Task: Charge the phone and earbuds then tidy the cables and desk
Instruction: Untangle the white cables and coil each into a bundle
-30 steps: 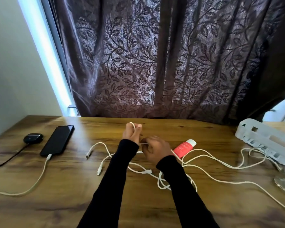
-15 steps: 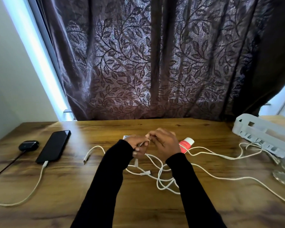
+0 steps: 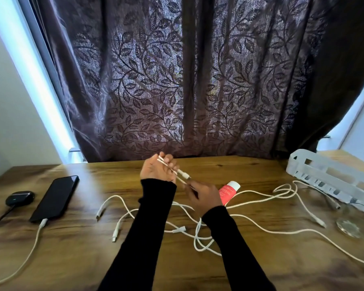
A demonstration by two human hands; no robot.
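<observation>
1. Dark leaf-patterned curtains (image 3: 198, 80) hang behind a wooden desk (image 3: 72, 259), where a phone (image 3: 54, 198) lies plugged into a white lead and a black earbuds case (image 3: 19, 198) sits just beside it on a dark lead.

2. At centre, the left hand (image 3: 156, 170) is raised off the desk, fingers curled round a folded length of white cable (image 3: 183, 175); half a second earlier it sat low beside the right with the cable bunched between them.

3. The right hand (image 3: 204, 196), slightly blurred, pinches the same cable just below its plug, now drawn apart from the left so the strand runs taut between them.

4. That pull suggests charging is set up and coiling of the loose cables is under way, with one loop gathered.

5. Several white cables (image 3: 261, 227) lie tangled across the desk toward a white plastic organiser (image 3: 332, 179); a red tube (image 3: 228, 191) lies just beside the right hand, not yet tidied.
</observation>
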